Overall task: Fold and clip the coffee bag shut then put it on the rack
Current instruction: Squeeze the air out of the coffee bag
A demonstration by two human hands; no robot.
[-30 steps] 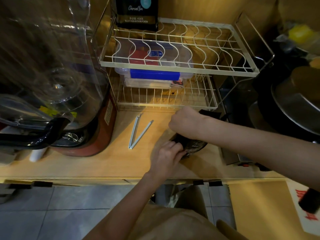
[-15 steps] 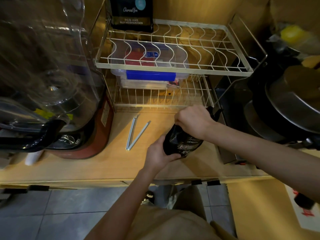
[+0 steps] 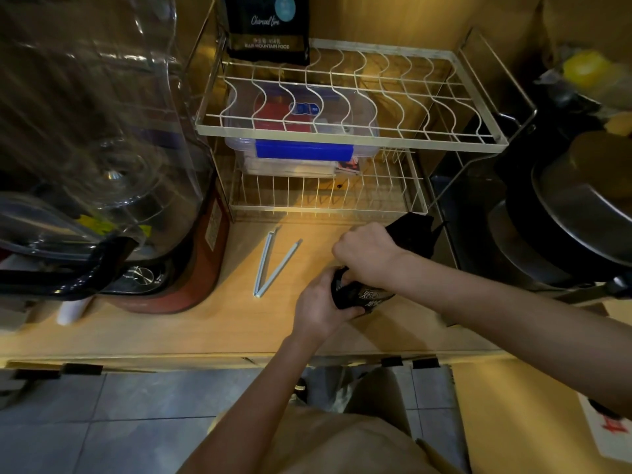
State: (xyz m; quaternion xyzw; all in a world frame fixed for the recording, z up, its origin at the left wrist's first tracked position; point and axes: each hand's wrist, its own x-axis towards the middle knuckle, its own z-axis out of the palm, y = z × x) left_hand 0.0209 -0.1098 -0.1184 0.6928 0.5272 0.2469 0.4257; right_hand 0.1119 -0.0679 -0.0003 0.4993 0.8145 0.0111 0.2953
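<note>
Black foil coffee bag with pale lettering point(image 3: 367, 297): on the pale wooden desk point(image 3: 191, 330), just in front of the lower tier of the rack, gripped at both ends. Lies tilted, lower part toward the person, loose mouth point(image 3: 415, 230) toward the rack; evidently held this way so the top can be flattened and rolled.

Left hand point(image 3: 319, 307): closed around the bag's lower body, probably steadying it.

Right hand point(image 3: 366, 253): fisted on the bag's upper neck, likely squeezing out air or starting the fold.

White plastic sealing clip, long and hinged point(image 3: 273, 265): lying open in a V on the desk, left of the bag, untouched; parked within reach for clamping.

White two-tier wire rack point(image 3: 345, 133): upper tier mostly free, another dark coffee bag point(image 3: 268, 27) standing at its back left; probable destination.
</note>
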